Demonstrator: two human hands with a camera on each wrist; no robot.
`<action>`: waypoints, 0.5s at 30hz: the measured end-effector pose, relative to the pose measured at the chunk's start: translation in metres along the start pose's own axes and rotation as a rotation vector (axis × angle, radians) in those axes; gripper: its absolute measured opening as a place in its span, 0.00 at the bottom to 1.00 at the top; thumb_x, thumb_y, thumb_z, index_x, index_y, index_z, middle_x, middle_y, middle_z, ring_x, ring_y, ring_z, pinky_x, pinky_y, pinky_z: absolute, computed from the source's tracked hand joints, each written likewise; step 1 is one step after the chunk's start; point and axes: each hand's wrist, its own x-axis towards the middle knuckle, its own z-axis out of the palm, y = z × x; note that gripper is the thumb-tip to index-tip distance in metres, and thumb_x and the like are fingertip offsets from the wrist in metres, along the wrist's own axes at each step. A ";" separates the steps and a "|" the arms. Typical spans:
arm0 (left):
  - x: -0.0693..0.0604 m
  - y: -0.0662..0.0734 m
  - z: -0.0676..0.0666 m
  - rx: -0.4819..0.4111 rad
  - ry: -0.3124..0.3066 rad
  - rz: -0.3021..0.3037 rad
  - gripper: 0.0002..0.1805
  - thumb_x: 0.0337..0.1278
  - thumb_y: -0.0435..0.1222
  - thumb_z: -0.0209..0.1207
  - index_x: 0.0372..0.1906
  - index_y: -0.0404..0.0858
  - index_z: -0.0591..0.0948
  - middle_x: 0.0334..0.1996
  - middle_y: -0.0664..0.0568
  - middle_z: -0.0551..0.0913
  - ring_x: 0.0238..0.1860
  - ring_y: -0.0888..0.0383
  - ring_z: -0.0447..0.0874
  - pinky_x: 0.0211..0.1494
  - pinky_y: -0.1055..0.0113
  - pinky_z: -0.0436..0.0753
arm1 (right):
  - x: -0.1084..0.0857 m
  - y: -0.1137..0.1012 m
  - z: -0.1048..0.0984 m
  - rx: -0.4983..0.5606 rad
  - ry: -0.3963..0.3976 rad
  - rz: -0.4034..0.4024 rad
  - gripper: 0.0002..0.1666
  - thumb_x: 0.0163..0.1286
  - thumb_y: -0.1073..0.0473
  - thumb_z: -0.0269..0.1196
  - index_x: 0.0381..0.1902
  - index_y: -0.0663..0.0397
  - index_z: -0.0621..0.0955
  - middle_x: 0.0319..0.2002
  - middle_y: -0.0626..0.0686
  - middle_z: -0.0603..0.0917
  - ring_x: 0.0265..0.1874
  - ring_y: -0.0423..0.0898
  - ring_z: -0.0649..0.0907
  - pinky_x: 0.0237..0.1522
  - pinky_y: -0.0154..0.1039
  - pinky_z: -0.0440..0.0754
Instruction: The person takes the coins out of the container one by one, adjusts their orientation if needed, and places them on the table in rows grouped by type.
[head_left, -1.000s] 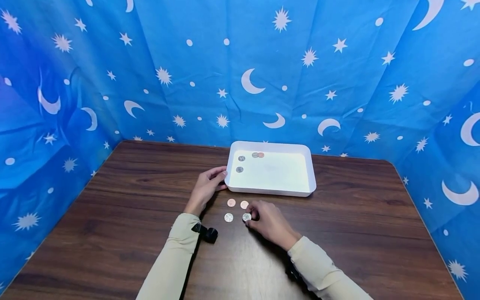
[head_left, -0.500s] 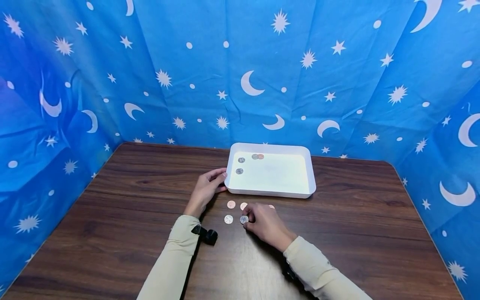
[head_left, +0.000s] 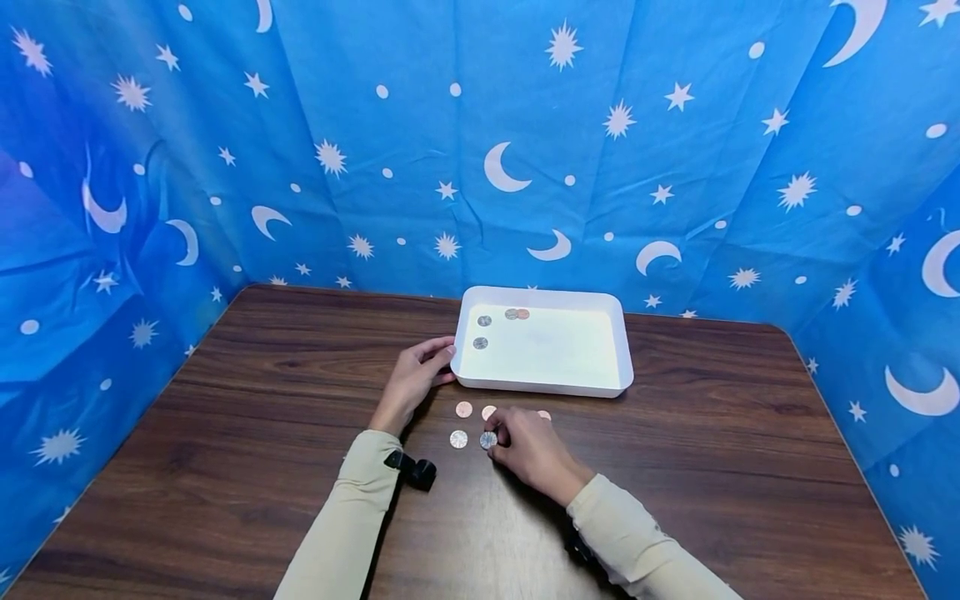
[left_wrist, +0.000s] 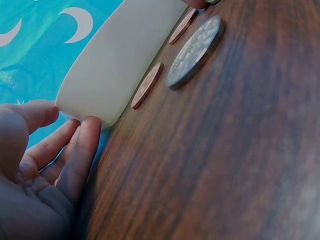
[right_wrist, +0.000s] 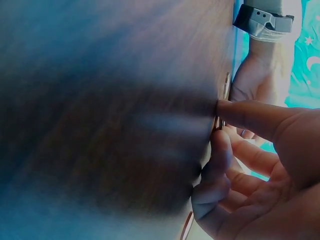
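Observation:
At the tray's left side, my left hand (head_left: 408, 379) holds the white tray (head_left: 543, 387) by its near left corner. The left wrist view has the thumb of this hand (left_wrist: 52, 165) on the rim and fingertips against the wall of the tray (left_wrist: 117, 65). My right hand (head_left: 536, 450) pinches a silver coin (head_left: 488, 439) between thumb and finger at the table. To its left lies another silver coin (head_left: 458, 439). Copper coins (head_left: 464, 409) lie in a row behind them, one (head_left: 489, 412) partly covered by my right hand. In the right wrist view, the right hand (right_wrist: 250, 165) has its fingertips at a coin's edge.
Inside the tray are two silver coins (head_left: 484, 321) (head_left: 480, 343) at the left, plus a silver coin (head_left: 512, 314) touching a copper one (head_left: 523, 314). A copper coin (head_left: 544, 416) shows behind my right hand. Blue star-patterned cloth (head_left: 420, 150) surrounds the wooden table (head_left: 720, 433).
My right hand has shifted slightly left with the silver coin, and a copper coin behind the hand has come into view. My left hand stays at the tray.

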 end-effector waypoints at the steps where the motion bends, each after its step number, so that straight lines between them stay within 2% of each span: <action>1: 0.000 0.000 0.000 0.001 -0.003 0.002 0.21 0.80 0.36 0.57 0.69 0.30 0.79 0.63 0.35 0.80 0.54 0.55 0.83 0.47 0.73 0.89 | 0.000 0.000 0.000 -0.002 0.001 -0.002 0.14 0.57 0.70 0.75 0.41 0.59 0.86 0.26 0.45 0.79 0.26 0.39 0.76 0.29 0.35 0.76; 10: 0.001 0.000 -0.001 0.000 -0.005 0.003 0.21 0.79 0.36 0.58 0.69 0.30 0.79 0.64 0.34 0.80 0.56 0.51 0.82 0.46 0.74 0.89 | 0.001 0.000 -0.002 0.013 0.006 -0.017 0.12 0.57 0.70 0.75 0.40 0.59 0.87 0.25 0.45 0.82 0.27 0.39 0.79 0.31 0.36 0.79; 15: 0.000 0.001 -0.001 0.009 0.005 -0.004 0.21 0.79 0.35 0.59 0.69 0.31 0.79 0.63 0.35 0.80 0.53 0.54 0.82 0.45 0.73 0.89 | 0.002 -0.001 -0.013 0.032 0.032 0.014 0.09 0.62 0.69 0.73 0.40 0.57 0.87 0.25 0.43 0.83 0.27 0.37 0.80 0.33 0.36 0.81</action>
